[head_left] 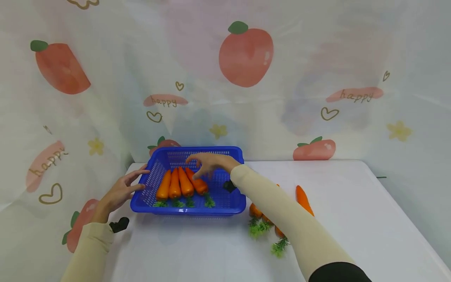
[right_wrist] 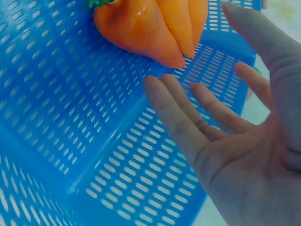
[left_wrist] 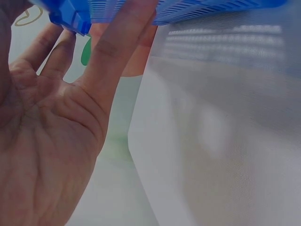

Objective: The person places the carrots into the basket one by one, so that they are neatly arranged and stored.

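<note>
My left hand (head_left: 119,192) is at the left side of a blue plastic basket (head_left: 188,211), its fairly straight, spread fingers touching the rim. In the left wrist view, the left hand (left_wrist: 51,108) reaches up to the basket's edge (left_wrist: 211,12). Inside the basket several orange carrots (head_left: 175,185) with green tops lie side by side, tips toward the back. Over the basket, just right of those carrots, hovers my right hand (head_left: 210,162). Seen from the right wrist, the right hand (right_wrist: 235,136) has spread fingers and holds nothing; carrots (right_wrist: 141,28) lie beyond its fingertips.
More carrots (head_left: 303,199) with green tops (head_left: 258,228) lie on the white table (head_left: 356,219) right of the basket, partly hidden by the right sleeve (head_left: 282,213). A fruit-printed cloth (head_left: 197,51) hangs behind the table.
</note>
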Motion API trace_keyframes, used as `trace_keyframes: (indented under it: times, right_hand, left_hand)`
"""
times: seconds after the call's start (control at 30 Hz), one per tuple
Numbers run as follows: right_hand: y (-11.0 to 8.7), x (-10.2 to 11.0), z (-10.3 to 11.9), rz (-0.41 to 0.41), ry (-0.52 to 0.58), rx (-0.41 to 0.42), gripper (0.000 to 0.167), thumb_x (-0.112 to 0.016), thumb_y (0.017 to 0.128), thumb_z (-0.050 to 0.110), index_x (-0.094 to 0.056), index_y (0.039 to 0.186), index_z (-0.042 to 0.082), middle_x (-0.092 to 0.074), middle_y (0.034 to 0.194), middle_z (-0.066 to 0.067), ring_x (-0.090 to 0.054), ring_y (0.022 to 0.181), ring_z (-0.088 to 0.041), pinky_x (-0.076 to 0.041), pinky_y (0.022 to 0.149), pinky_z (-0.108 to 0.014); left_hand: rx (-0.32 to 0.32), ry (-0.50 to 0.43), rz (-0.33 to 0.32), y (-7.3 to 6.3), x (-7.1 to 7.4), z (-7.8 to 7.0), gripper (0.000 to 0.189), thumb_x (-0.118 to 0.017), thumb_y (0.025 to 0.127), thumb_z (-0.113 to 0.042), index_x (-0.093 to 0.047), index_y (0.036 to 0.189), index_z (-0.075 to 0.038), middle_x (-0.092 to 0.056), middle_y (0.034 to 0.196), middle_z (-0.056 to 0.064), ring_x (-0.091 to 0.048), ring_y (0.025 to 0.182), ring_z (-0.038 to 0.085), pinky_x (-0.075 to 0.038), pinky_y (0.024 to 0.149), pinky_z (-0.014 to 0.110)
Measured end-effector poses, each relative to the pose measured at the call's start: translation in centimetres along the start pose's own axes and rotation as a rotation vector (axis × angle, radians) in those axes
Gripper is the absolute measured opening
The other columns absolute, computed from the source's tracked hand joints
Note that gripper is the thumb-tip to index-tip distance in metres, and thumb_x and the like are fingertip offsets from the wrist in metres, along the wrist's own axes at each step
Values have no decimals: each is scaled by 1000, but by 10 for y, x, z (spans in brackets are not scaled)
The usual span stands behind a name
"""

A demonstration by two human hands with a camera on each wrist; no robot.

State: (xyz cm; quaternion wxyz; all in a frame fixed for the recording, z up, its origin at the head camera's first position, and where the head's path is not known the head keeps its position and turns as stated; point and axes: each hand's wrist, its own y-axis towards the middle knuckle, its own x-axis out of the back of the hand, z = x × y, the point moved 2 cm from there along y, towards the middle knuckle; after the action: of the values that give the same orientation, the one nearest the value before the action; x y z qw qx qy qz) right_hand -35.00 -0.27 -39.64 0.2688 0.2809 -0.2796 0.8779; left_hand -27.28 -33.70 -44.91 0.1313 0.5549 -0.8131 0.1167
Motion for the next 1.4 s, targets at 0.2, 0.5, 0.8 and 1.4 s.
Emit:
trace_keyframes:
  times: [0.2,0.5,0.8,1.4]
  right_hand:
    - [-16,11,4,-112,-137,112,73,-78,92,33,-42,154,19,-50,145,-22,-65,111,-34,-60,85,-40]
    - [-61,29,1,-251,-234,241,72,-79,91,31,-45,152,17,-56,134,-24,-68,91,-24,-57,81,-33]
    - [-118,43,-19,-357,-245,301,72,-81,89,29,-46,151,14,-58,133,-20,-67,92,-29,-59,82,-39]
    - [-230,35,-73,-534,-213,216,73,-87,84,28,-50,147,19,-62,127,-10,-65,91,-19,-61,70,-34]
  left_hand:
    - [3,8,-1,0,0,-2,57,-63,103,-19,-42,155,-9,-8,173,5,-16,152,52,-49,97,67]
    - [14,6,-7,1,-1,-2,57,-63,102,-19,-42,155,-10,-8,173,5,-15,152,51,-47,97,70]
    - [-6,-2,-4,-2,-2,-5,57,-63,102,-17,-42,154,-8,-8,173,6,-13,152,53,-45,97,73]
    - [6,-4,-8,0,0,-1,58,-63,103,-19,-41,156,-10,-6,173,5,-14,152,52,-50,97,66]
